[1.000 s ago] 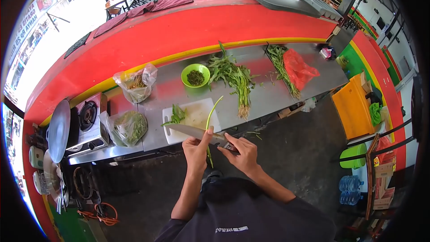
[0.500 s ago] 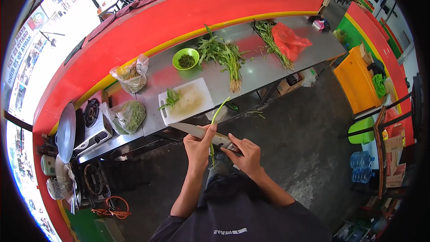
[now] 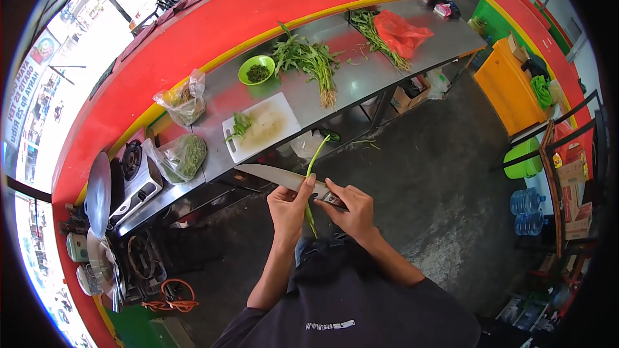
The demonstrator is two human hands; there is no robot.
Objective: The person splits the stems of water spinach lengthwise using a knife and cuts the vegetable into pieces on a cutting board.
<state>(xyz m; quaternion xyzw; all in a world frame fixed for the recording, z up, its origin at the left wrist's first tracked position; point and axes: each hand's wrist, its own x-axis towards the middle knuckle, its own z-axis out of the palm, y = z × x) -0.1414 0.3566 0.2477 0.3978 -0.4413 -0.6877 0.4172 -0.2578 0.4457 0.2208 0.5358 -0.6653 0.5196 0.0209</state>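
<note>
Right hand (image 3: 351, 209) closed on a knife (image 3: 274, 175), left hand (image 3: 290, 209) pinching a green stem (image 3: 314, 160)

A red wall (image 3: 193, 32) curves behind a long steel counter (image 3: 358, 80), which has a gas stove (image 3: 137, 183) toward its left end. Near the counter's front edge lies a white cutting board (image 3: 277, 116). Beyond it to the right spreads a bunch of leafy greens (image 3: 309, 61), roots toward the front; farther right, a red plastic bag (image 3: 401, 32) partly covers another bunch. A green bowl (image 3: 258, 82) stands behind the board, dark chopped bits inside.

The knife is held in front of the counter, its blade slanting left and away from the person, the right hand's fingers clamped on the handle. The stem crosses the blade near the left thumb; whether metal touches it cannot be told. The left thumb and fingers are together on the stem, which sticks out above and below them. Smallest, a few loose leaves (image 3: 240, 124) lie on the board's left side.
</note>
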